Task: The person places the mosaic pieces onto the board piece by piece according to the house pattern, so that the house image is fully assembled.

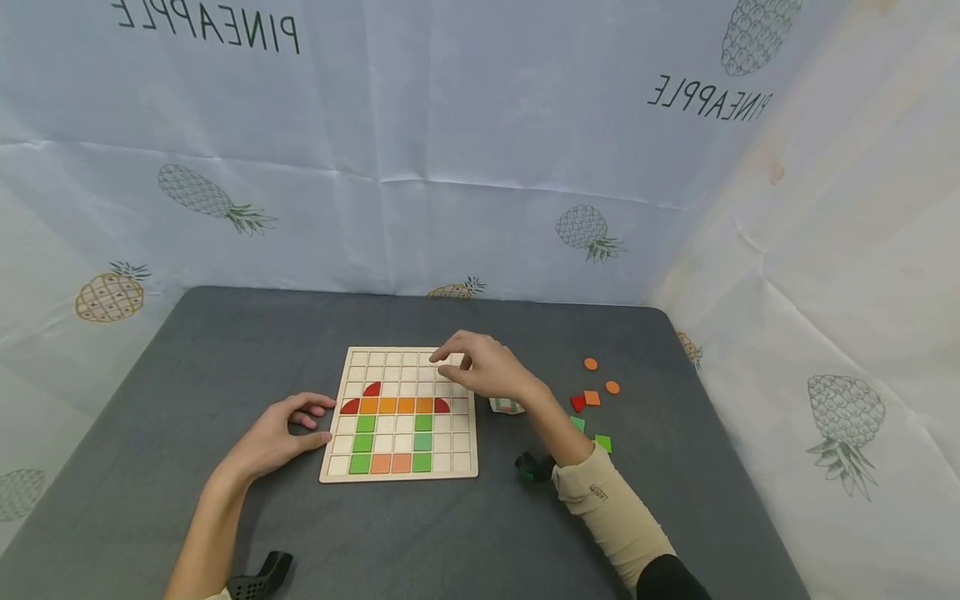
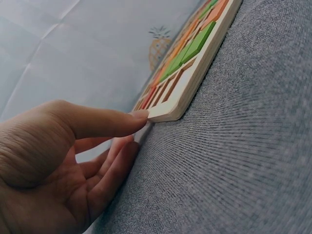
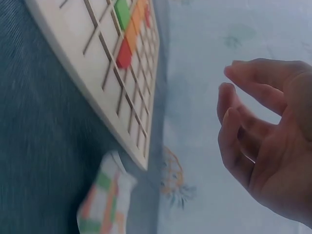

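Note:
A pale wooden grid board (image 1: 397,481) lies on the grey table. Set in its cells are a row of orange squares (image 1: 387,405), red quarter-round pieces (image 1: 372,389), green squares (image 1: 362,443) in two columns, and salmon squares (image 1: 381,463) along the bottom. My left hand (image 1: 277,432) touches the board's left edge with thumb and fingertips; in the left wrist view the thumb lies against its rim, the other fingers bent loosely below. Above the board's upper right part hovers my right hand (image 1: 483,367), fingers bent and apart from the thumb, nothing visible between them.
Right of the board lie loose orange discs (image 1: 591,364), an orange square (image 1: 592,397), a red piece (image 1: 577,403) and green pieces (image 1: 603,443). A crumpled patterned piece (image 3: 105,195) sits beside the board's right edge. A pineapple-print cloth (image 1: 420,233) hangs behind the table.

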Demonstrator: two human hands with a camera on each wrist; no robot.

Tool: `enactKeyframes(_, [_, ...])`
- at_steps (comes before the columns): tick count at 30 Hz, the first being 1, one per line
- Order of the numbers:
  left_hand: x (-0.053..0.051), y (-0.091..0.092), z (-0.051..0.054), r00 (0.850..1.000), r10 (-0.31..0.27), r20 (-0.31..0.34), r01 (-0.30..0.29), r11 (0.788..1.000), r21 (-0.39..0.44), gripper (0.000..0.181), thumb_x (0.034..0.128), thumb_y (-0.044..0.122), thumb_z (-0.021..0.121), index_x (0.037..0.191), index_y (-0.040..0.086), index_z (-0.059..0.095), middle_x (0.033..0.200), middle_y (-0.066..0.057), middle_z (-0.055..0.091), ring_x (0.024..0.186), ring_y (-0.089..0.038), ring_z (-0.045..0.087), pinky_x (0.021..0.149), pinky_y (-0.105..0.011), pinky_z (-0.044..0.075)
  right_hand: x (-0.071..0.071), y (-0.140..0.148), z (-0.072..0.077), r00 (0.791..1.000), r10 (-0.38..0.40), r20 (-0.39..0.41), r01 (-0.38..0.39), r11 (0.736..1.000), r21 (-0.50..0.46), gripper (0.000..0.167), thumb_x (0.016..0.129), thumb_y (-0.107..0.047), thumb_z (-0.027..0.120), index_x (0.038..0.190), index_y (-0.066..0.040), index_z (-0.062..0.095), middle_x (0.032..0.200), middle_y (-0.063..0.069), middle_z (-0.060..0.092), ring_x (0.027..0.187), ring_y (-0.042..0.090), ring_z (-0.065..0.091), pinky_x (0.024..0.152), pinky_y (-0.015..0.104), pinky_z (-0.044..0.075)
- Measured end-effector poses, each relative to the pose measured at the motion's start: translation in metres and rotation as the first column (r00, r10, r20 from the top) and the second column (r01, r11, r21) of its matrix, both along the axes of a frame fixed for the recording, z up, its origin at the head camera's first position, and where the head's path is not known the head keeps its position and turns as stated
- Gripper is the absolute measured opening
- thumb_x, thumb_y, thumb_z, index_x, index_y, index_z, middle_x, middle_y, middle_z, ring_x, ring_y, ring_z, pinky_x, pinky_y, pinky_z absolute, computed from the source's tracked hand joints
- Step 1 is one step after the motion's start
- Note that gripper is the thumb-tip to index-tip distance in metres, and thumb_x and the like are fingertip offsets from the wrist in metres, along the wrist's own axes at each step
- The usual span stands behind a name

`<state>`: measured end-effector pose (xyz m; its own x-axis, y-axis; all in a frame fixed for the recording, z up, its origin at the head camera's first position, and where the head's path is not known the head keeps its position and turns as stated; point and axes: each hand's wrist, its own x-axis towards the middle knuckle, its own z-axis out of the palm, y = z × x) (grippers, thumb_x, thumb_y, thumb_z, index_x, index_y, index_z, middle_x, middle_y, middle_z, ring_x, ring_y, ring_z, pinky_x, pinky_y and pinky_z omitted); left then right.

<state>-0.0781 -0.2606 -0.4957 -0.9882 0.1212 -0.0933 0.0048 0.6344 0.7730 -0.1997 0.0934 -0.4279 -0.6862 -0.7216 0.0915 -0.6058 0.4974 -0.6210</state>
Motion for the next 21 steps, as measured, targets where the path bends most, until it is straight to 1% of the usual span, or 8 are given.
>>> enactKeyframes(4, [0.0,0.0,0.001,1.0,-0.006,-0.001,0.006,1.0,0.001,0.051,0.092,0.015,0.088,0.137,0.002,0.067,0.123,-0.015,0.067,0.1,-0.016,0.059,0.081,-0.025,0.049,0.005,0.026,0.005,0.999,-0.045,-0.009,0.045,0.998,-0.049,0.025,0.106,-0.019,0.071,0.128,-0.011,0.078,0.129,0.009,0.073,0.076,0.016,0.069,0.067,0.026,0.054])
enactKeyframes(7, [-0.001,0.001,0.002,1.0,-0.004,0.007,0.004,1.0,-0.003,0.051,0.0917,0.015,0.088,0.137,0.002,0.067,0.123,-0.015,0.067,0.101,-0.018,0.059,0.08,-0.025,0.049,0.01,0.044,0.008,0.997,-0.083,-0.002,0.082,0.994,-0.071,0.023,0.106,-0.02,0.071,0.127,-0.014,0.079,0.128,0.007,0.073,0.076,0.01,0.068,0.066,0.027,0.054])
enactKeyframes(9, [-0.001,0.001,0.002,1.0,0.001,0.014,-0.001,1.0,-0.008,0.051,0.0915,0.014,0.088,0.137,0.002,0.067,0.122,-0.015,0.067,0.101,-0.019,0.059,0.08,-0.025,0.049,0.013,0.056,0.01,0.994,-0.107,0.004,0.107,0.991,-0.076,0.022,0.106,-0.02,0.071,0.127,-0.016,0.079,0.128,0.006,0.073,0.08,0.008,0.069,0.067,0.028,0.055])
enactKeyframes(15, [-0.002,0.002,0.003,1.0,0.01,0.023,-0.009,1.0,-0.012,0.051,0.0914,0.014,0.088,0.137,0.002,0.068,0.122,-0.015,0.067,0.101,-0.018,0.059,0.08,-0.025,0.048,0.025,0.089,0.014,0.985,-0.169,0.029,0.17,0.982,-0.082,0.022,0.105,-0.018,0.073,0.126,-0.016,0.079,0.128,0.006,0.074,0.088,0.014,0.073,0.074,0.031,0.058])
enactKeyframes(18, [-0.002,0.002,0.002,1.0,0.009,0.02,-0.009,1.0,-0.011,0.051,0.0913,0.014,0.088,0.137,0.002,0.068,0.122,-0.015,0.067,0.1,-0.018,0.059,0.08,-0.025,0.048,0.03,0.104,0.014,0.98,-0.199,0.027,0.2,0.976,-0.081,0.022,0.105,-0.017,0.073,0.126,-0.015,0.079,0.128,0.007,0.074,0.089,0.015,0.072,0.077,0.033,0.059])
enactKeyframes(21, [-0.002,0.0,0.002,1.0,0.009,0.024,-0.009,1.0,-0.008,0.051,0.0915,0.014,0.088,0.137,0.003,0.067,0.123,-0.015,0.067,0.101,-0.018,0.059,0.08,-0.025,0.048,0.036,0.118,0.012,0.974,-0.228,0.014,0.228,0.971,-0.064,0.022,0.105,-0.018,0.073,0.126,-0.015,0.079,0.127,0.009,0.074,0.088,0.014,0.071,0.077,0.033,0.059])
